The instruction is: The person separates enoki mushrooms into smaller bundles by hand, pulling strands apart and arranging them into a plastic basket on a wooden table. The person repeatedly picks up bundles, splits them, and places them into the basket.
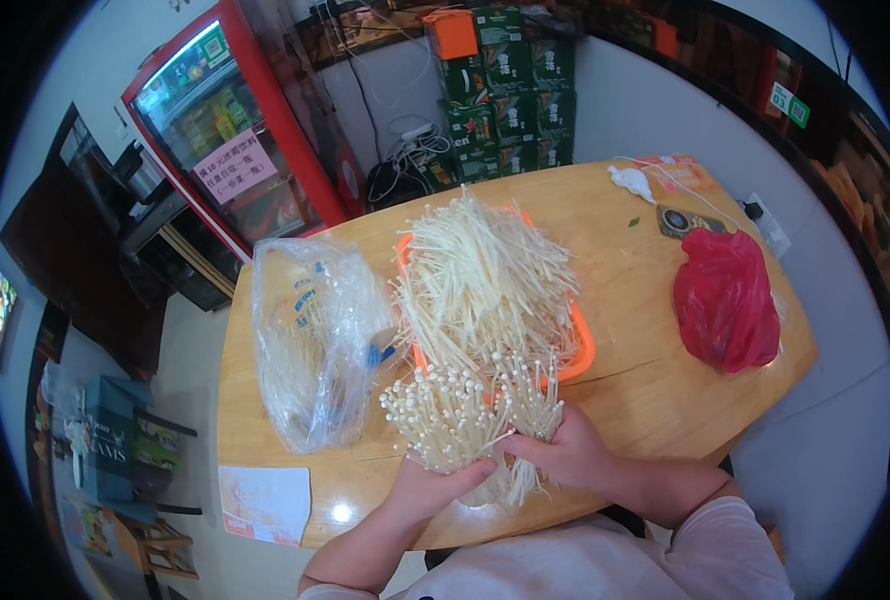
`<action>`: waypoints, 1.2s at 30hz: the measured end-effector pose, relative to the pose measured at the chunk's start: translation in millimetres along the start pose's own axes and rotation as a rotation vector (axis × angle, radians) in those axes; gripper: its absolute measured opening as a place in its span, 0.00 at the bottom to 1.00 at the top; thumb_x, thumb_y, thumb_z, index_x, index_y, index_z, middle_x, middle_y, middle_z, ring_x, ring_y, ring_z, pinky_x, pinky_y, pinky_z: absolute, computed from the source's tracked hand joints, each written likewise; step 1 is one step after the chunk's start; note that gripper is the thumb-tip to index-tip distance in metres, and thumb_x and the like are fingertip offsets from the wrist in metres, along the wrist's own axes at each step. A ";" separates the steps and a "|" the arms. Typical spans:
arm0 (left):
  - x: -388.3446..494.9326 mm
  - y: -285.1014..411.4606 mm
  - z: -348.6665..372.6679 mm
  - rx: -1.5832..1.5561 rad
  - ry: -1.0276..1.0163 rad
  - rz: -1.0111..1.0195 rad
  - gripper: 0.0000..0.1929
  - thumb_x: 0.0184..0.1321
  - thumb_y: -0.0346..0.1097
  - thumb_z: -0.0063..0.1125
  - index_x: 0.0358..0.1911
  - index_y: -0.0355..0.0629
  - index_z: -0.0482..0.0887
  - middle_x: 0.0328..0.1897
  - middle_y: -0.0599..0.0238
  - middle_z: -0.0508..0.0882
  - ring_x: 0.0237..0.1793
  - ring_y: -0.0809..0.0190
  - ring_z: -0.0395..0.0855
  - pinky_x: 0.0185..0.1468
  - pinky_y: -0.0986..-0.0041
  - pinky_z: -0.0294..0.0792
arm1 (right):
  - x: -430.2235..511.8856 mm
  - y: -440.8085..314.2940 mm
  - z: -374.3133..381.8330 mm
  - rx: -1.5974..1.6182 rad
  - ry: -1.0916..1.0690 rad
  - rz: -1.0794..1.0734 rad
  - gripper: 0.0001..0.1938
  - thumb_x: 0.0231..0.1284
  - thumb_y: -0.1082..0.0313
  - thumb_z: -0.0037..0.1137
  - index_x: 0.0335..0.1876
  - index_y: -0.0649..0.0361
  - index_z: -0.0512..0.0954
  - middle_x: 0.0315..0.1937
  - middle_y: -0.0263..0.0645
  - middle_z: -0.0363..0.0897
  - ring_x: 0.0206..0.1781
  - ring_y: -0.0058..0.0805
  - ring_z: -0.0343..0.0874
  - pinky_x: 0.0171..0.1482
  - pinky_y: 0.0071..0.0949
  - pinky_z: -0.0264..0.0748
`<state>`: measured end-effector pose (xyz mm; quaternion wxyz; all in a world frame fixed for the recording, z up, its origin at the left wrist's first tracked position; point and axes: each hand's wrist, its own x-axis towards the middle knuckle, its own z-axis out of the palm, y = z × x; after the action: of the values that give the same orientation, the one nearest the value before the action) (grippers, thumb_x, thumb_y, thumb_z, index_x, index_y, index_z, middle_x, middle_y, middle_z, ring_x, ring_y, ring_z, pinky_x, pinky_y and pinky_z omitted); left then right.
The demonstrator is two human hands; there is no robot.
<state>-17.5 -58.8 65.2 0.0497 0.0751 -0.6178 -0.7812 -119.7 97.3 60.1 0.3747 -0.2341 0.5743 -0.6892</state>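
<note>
My left hand [437, 484] grips a thick bunch of enoki mushrooms [445, 420], caps pointing away from me, over the near edge of the wooden table. Close beside it, my right hand [565, 450] holds a smaller bunch of enoki [529, 401], with thumb and fingers around the stems. The two bunches touch or nearly touch. Just beyond them, an orange plastic basket [584, 349] is heaped with loose enoki strands [482, 277] rising above its rim. To its left lies a clear plastic bag [325, 375] with more enoki inside.
On the wooden table [625, 405], a red plastic bag [726, 300], a phone-like device [681, 221] and a crumpled white item [631, 182] sit at right. A paper sheet [265, 502] lies at the near left corner. Beyond stand a red-framed drinks fridge [287, 112] and stacked green cartons [516, 112].
</note>
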 end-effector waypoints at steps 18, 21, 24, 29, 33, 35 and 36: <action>-0.2 -2.2 1.8 -0.224 0.102 -0.054 0.31 0.46 0.30 0.63 0.56 0.39 0.63 0.50 0.61 0.75 0.51 0.61 0.73 0.55 0.69 0.65 | -8.5 -0.1 5.3 -0.004 0.032 -0.323 0.15 0.51 0.75 0.53 0.46 0.59 0.72 0.39 0.31 0.75 0.43 0.18 0.72 0.47 0.23 0.69; 0.1 2.2 1.3 -0.328 0.100 -0.074 0.30 0.47 0.30 0.62 0.56 0.38 0.63 0.49 0.59 0.75 0.50 0.59 0.75 0.55 0.67 0.67 | -10.6 -17.7 10.9 -0.064 0.012 -0.345 0.09 0.52 0.76 0.50 0.40 0.62 0.73 0.32 0.31 0.75 0.37 0.17 0.73 0.42 0.20 0.70; 0.2 5.4 -1.7 -0.368 0.077 -0.063 0.29 0.47 0.30 0.60 0.55 0.38 0.64 0.47 0.57 0.76 0.49 0.56 0.75 0.54 0.64 0.68 | -8.1 -13.7 0.2 -0.080 -0.167 -0.200 0.07 0.54 0.74 0.47 0.39 0.62 0.71 0.29 0.32 0.74 0.34 0.18 0.72 0.40 0.21 0.70; 0.9 6.8 -7.8 -0.439 0.141 -0.009 0.27 0.47 0.31 0.59 0.53 0.37 0.66 0.44 0.55 0.77 0.48 0.56 0.76 0.52 0.62 0.69 | 7.2 -18.5 -23.2 0.370 0.258 -0.122 0.03 0.56 0.71 0.47 0.34 0.59 0.70 0.27 0.33 0.73 0.33 0.18 0.72 0.36 0.20 0.70; 1.1 13.0 -10.1 -0.434 0.146 0.005 0.26 0.47 0.32 0.59 0.52 0.37 0.66 0.44 0.55 0.77 0.48 0.56 0.76 0.52 0.63 0.69 | 15.0 -30.5 -33.2 0.482 0.406 -0.135 0.06 0.55 0.71 0.51 0.38 0.60 0.72 0.31 0.33 0.75 0.34 0.19 0.73 0.37 0.19 0.70; 1.3 13.1 -8.9 -0.406 0.094 -0.006 0.26 0.47 0.31 0.60 0.52 0.37 0.66 0.45 0.56 0.77 0.48 0.57 0.76 0.52 0.65 0.69 | 13.2 -19.0 -25.8 0.295 0.268 -0.030 0.09 0.55 0.71 0.53 0.42 0.60 0.72 0.33 0.33 0.76 0.35 0.19 0.74 0.38 0.20 0.71; 0.3 12.0 -6.4 -0.301 0.098 0.006 0.26 0.47 0.30 0.60 0.53 0.37 0.67 0.46 0.57 0.77 0.49 0.59 0.76 0.52 0.67 0.68 | 11.0 -12.9 -19.6 0.201 0.196 0.022 0.11 0.54 0.72 0.53 0.44 0.61 0.72 0.35 0.33 0.76 0.35 0.19 0.74 0.39 0.20 0.72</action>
<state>-16.8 -67.7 75.4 0.0927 0.1028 -0.4908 -0.8602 -144.4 101.5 66.8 0.3461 -0.1206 0.5385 -0.7587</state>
